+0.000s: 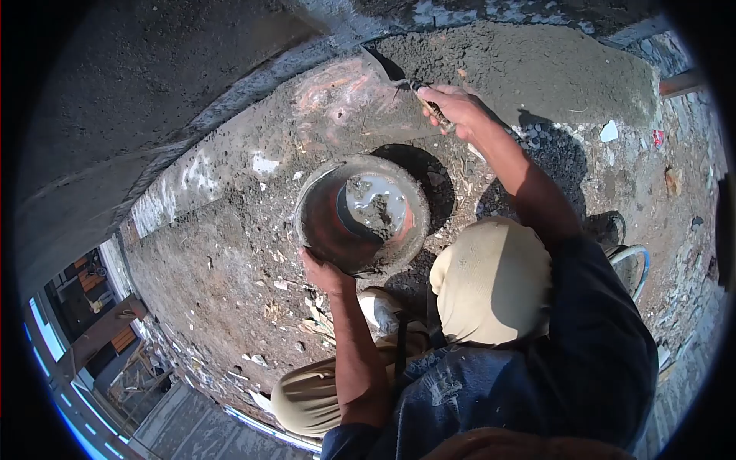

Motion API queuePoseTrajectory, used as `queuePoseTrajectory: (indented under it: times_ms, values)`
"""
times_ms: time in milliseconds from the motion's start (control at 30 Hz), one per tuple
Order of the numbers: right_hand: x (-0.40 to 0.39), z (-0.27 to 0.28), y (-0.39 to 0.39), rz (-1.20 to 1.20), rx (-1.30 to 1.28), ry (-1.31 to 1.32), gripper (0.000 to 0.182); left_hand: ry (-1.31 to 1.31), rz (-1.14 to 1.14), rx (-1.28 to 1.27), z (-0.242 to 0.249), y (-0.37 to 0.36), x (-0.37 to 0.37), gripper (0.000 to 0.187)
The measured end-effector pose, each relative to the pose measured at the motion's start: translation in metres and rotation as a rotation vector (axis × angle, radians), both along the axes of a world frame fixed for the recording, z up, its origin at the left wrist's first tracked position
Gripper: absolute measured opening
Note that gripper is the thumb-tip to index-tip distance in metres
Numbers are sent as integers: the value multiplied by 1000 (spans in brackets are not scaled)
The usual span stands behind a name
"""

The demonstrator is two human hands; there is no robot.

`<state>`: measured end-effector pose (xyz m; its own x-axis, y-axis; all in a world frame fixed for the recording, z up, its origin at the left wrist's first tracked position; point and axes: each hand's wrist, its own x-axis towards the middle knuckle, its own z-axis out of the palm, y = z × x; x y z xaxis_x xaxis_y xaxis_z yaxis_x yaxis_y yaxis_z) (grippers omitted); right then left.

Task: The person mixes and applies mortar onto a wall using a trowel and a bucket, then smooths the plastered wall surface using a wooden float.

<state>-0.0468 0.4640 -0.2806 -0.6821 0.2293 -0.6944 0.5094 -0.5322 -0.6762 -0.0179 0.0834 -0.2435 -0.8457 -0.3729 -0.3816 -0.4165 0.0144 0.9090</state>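
My right hand [452,111] is wrapped round the handle of a pointed trowel [381,69]. Its blade rests near the wall's foot, at the edge of a spread of wet grey mortar [529,69]. With my left hand [326,272] I grip the near left rim of a round bucket [310,195]; the fingers curl over the edge, partly hidden. The bucket leans on the rubble ground, and watery grey mix [376,199] lies inside it.
A rough concrete wall [92,100] rises at upper left, with a low ledge [268,126] along its foot. Gravel and debris cover the ground [222,276]. A hose-like loop [636,257] lies at right. Wooden pieces [142,376] sit at lower left.
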Motion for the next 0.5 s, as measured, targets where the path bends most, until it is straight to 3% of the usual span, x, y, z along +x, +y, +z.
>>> queuePoseTrajectory:
  times_ms: [100,200,300,400,500]
  values:
    - [54,2,17,-4,29,79,31,26,9,26,4,6,-3,52]
    - [103,-29,35,254,461,150,39,6,5,83,7,9,-8,49]
    - [140,-19,45,698,1131,240,55,0,-23,98,9,11,-15,49]
    - [131,-8,53,1019,1280,-21,54,21,-60,51,10,14,-20,49]
    - [94,-10,57,967,1308,-105,57,56,-79,-6,11,22,-25,48]
